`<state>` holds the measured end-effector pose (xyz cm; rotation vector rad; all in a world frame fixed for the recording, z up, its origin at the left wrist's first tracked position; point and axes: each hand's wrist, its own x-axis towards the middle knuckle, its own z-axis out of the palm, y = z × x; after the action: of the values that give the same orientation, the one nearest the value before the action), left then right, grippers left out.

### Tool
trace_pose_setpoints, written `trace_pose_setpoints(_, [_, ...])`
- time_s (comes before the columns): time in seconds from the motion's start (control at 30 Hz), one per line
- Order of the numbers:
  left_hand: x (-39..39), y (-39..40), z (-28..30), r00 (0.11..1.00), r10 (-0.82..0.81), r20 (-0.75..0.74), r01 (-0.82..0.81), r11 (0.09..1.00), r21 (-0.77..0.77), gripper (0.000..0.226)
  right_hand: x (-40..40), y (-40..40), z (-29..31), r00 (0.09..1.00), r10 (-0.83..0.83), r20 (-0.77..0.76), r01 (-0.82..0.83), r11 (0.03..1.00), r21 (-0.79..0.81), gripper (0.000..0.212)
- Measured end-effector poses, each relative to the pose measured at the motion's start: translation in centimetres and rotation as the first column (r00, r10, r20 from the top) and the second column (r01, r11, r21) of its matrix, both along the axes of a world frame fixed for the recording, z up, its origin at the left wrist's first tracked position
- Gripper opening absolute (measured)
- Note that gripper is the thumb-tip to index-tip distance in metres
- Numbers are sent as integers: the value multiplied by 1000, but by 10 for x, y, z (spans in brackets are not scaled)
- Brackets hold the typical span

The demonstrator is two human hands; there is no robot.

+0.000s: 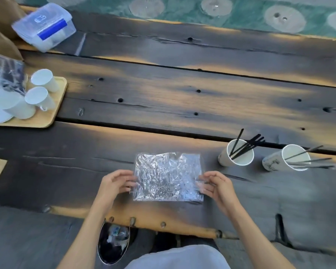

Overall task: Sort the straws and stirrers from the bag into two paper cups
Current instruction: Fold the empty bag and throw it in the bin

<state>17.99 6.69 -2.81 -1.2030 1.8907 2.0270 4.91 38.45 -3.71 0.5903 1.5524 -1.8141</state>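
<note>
A crinkled clear plastic bag [168, 176] lies flat on the dark wooden table [182, 105] near its front edge, with nothing visible inside. My left hand [116, 182] pinches its left edge and my right hand [214, 184] pinches its right edge. To the right stand two white paper cups. The nearer one [239, 155] holds several black straws that lean right. The farther right cup [288, 159] holds several thin dark stirrers that also lean right.
A wooden tray [52, 105] at the left edge carries several spare white cups and a clear bag of dark items [5, 76]. A clear lidded box [45, 26] sits at the back left. A bin [113, 243] stands below the table's front edge.
</note>
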Motion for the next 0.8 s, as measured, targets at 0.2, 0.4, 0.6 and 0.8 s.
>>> trace_pose_setpoints(0.2, [26,15,-22,996,56,74,-60,997,53,32,24,13,-18,997,-2,75,-3,998,62,16])
trace_pose_setpoints(0.4, [40,26,-37,981,112,159,-93,988,-122,22,38,19,-30,997,-48,62,32,972,235,13])
trace_pose_setpoints(0.6, [16,81,-27,967,-196,164,244,901,-359,15,58,-34,-20,950,282,-134,-194,870,454,20])
trace_pose_setpoints(0.8, [-8,102,-56,912,-297,282,362,907,-216,18,69,-91,-32,925,374,69,-380,902,206,23])
